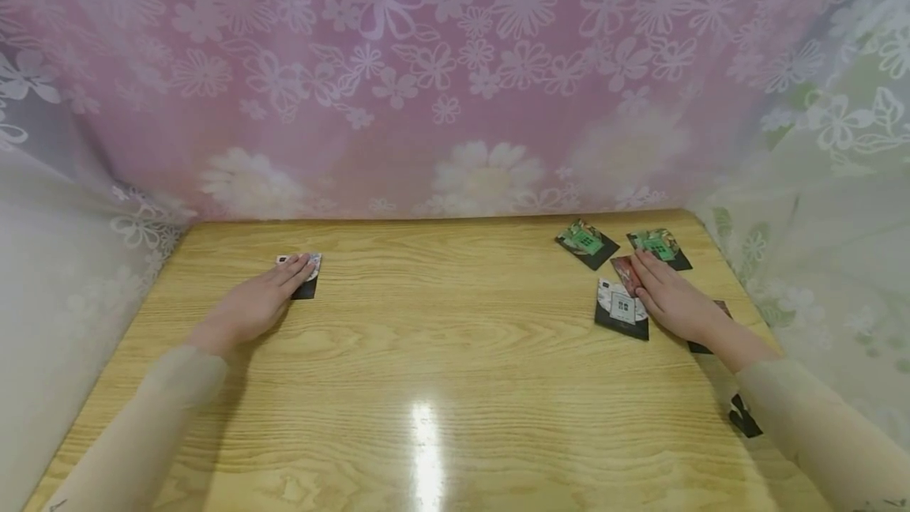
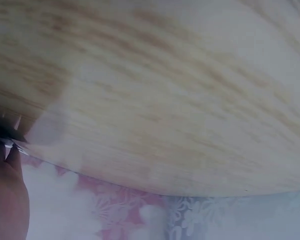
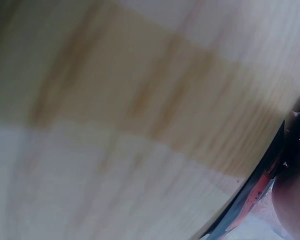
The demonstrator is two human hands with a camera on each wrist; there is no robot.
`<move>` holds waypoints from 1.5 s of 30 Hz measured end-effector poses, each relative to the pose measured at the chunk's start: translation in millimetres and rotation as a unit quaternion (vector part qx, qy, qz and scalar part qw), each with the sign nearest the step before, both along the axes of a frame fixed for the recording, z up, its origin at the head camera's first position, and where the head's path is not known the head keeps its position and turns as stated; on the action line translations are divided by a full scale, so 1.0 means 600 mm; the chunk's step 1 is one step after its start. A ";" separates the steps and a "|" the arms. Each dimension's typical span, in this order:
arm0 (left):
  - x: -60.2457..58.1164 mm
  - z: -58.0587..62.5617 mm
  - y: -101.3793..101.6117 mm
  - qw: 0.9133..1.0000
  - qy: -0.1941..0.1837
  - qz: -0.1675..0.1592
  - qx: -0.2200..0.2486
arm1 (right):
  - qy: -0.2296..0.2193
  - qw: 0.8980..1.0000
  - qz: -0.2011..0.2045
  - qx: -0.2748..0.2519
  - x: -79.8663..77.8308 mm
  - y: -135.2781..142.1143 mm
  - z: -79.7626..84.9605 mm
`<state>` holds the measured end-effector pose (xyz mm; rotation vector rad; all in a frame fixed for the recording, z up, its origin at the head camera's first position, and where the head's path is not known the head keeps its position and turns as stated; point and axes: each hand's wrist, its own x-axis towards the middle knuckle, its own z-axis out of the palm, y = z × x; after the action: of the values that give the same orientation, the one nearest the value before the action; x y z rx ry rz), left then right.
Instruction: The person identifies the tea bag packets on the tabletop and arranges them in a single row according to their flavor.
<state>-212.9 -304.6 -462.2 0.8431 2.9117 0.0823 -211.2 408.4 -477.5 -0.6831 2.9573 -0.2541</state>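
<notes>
At the table's left side my left hand (image 1: 256,303) lies with its straight fingers resting on a small flat white-and-black packet (image 1: 307,288). The fingers cover part of it. On the right, my right hand (image 1: 675,299) rests palm down with extended fingers over a red packet (image 1: 623,271), hiding much of it. Touching or just beside that hand is a white-and-black packet (image 1: 622,311) with a pale label. Two green-and-black packets, one to the left (image 1: 587,242) and one beyond the fingertips (image 1: 659,246), lie farther back. In the left wrist view the left hand (image 2: 7,195) shows only at the edge.
Another dark packet (image 1: 700,348) is partly under the right wrist, and a black one (image 1: 744,417) lies beside the right forearm. The wood-grain table (image 1: 441,322) meets a pink flowered curtain (image 1: 441,101) at its back edge; pale fabric hangs at both sides.
</notes>
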 end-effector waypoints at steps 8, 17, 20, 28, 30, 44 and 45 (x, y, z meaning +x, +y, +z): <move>0.002 -0.004 -0.009 1.000 0.024 -0.006 -0.005 | 0.010 1.000 0.005 0.001 -0.002 0.000 0.006; 0.002 -0.005 -0.015 0.999 0.034 -0.010 -0.033 | -0.001 1.000 0.005 -0.004 0.001 -0.004 0.011; 0.000 -0.004 -0.017 0.998 0.045 -0.018 -0.029 | -0.004 1.000 0.001 0.000 0.001 -0.005 0.011; -0.021 0.024 0.033 0.995 0.071 -0.054 -0.049 | -0.010 1.000 -0.001 -0.005 0.001 0.000 0.005; -0.027 0.027 0.056 0.994 0.064 -0.064 -0.053 | -0.008 1.000 0.000 -0.006 0.001 0.001 0.003; -0.065 0.032 0.233 0.984 0.073 -0.159 -0.040 | 0.004 1.000 0.009 -0.018 0.001 0.004 -0.005; -0.069 0.029 0.245 0.983 0.074 -0.166 -0.039 | 0.005 1.000 0.009 -0.020 0.001 0.004 -0.005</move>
<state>-254.1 -157.4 -444.5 1.3578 2.8356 -0.1276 -210.5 411.1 -480.4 -0.7173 2.9617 -0.3093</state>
